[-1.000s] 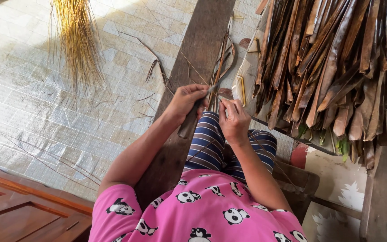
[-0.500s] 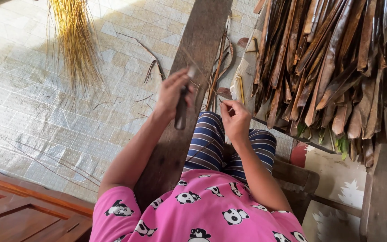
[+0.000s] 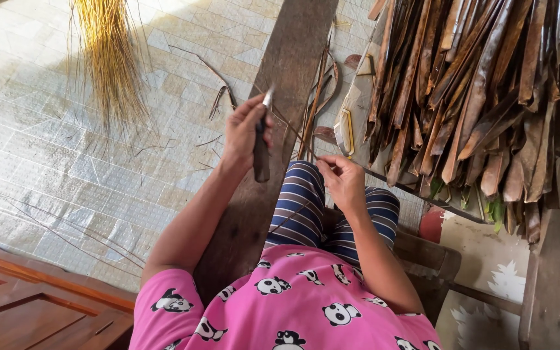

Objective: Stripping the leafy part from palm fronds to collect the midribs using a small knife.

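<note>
1. My left hand (image 3: 244, 133) is clenched round a dark-handled knife (image 3: 262, 146) — blade tip pointing up and away from me.
2. My right hand (image 3: 343, 181) pinches a thin brown leaf rib (image 3: 293, 133); it slants from these fingers up-left to the blade.
3. The long dark wooden plank (image 3: 286, 78) lies beneath both hands.

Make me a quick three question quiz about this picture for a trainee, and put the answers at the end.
1. True or false: the left hand grips a knife.
2. What does the right hand pinch? A) a thin leaf rib B) a spoon C) a rope
3. What lies on the tiled floor at upper left?

Key: 1 true. 2 A. 3 A bundle of yellow straw-like sticks.
</note>
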